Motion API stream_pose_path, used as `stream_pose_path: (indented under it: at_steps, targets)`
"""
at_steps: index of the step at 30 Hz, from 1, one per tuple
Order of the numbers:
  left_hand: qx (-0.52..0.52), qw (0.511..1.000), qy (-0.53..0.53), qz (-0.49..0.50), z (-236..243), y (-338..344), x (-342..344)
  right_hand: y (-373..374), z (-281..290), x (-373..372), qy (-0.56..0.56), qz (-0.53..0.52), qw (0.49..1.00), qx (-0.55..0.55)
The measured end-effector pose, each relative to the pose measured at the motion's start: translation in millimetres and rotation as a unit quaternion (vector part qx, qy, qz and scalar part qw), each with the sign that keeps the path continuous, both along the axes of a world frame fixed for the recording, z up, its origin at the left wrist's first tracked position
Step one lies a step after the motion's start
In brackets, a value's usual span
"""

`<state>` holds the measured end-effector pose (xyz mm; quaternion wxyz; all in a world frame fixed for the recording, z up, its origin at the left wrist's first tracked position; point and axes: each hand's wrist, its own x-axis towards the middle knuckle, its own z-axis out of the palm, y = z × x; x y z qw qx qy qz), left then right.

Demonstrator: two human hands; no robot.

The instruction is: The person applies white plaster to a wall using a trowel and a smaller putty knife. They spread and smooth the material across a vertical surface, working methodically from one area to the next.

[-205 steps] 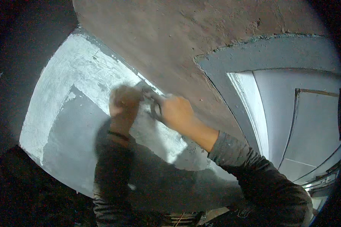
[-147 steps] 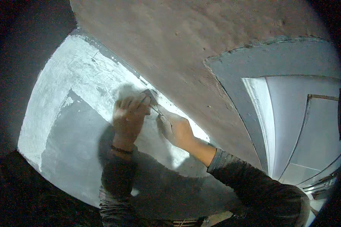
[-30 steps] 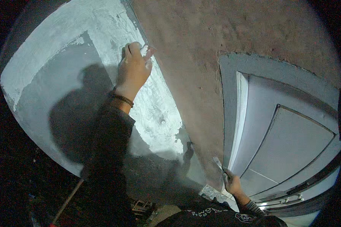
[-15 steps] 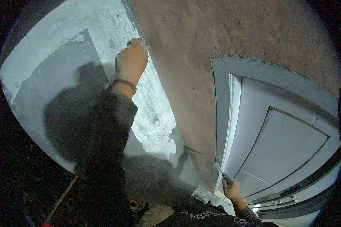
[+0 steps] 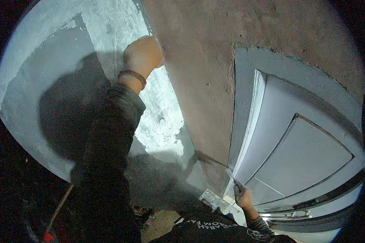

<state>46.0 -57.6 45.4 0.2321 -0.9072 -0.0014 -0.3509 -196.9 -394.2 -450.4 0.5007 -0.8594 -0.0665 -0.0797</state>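
My left hand (image 5: 142,54), with a dark braided band at the wrist, is closed against the grey wall (image 5: 65,44), at its edge beside the brown surface. A white coating (image 5: 160,113) lies in patches around and below it. The fingertips are turned away, so whatever they hold is hidden. Lower right, my right hand (image 5: 243,197) is wrapped round the dark handle of a putty knife (image 5: 230,173). Its pale blade points up and left, near the white door frame.
A brown rough wall (image 5: 198,81) runs down the middle. On the right stands a pale panelled door (image 5: 316,150) in a grey surround (image 5: 243,69). A stick (image 5: 61,206) with a red end leans at lower left. My shadow covers part of the grey wall.
My left hand has turned, hiding the fingertips that showed before at the wall edge. My right hand has shifted slightly left and down with the putty knife. The whole view has tilted a little.
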Motion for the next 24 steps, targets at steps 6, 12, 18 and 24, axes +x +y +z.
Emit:
stream_pose_path:
  at_steps: [6,12,18,24]
  targets:
    - [-0.055,0.998,-0.024,-0.024,-3,2,3,2,-14,12,0.053,0.018,0.998,-0.011]
    - [-0.131,0.991,-0.03,-0.006,-14,1,11,10,-25,18,0.053,0.05,0.997,-0.013]
    - [-0.095,0.994,-0.052,-0.018,-19,6,29,22,-17,24,0.127,0.088,0.988,0.006]
    - [0.084,0.99,-0.109,0.01,-28,2,13,29,-13,26,0.118,0.096,0.988,0.002]
